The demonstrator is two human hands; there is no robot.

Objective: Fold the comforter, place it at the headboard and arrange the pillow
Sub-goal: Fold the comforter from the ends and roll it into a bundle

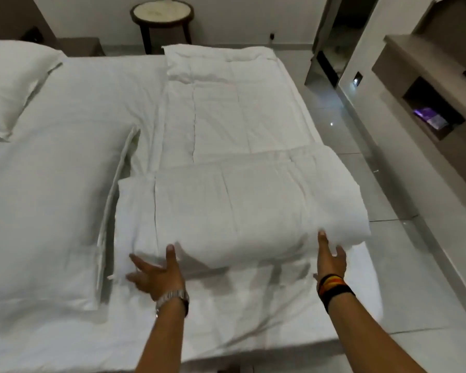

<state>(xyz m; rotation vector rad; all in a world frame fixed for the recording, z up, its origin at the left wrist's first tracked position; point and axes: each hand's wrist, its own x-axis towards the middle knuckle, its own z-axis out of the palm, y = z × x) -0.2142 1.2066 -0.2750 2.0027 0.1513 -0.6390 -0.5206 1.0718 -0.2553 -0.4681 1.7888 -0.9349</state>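
The bed (65, 162) is the biggest thing here, and there is one. On it lies one white comforter (234, 203), a long strip running from the near edge away toward 12 o'clock. Its near end is turned over into a fat fold. That fold lies across, from 9 o'clock to 3 o'clock, right in front of both hands.

I count two pillows. One pillow (8, 87) sits far off at 10 o'clock. The other pillow (46, 211) lies just beside the fold at 9 o'clock.

There is one round side table (162, 14) at 12 o'clock.

The left hand (156, 275) is open, fingers spread, touching the fold's near edge. The right hand (330, 257) is open too, fingertips on the fold's right corner. Both look equally near. I think the next push goes toward 12 o'clock.
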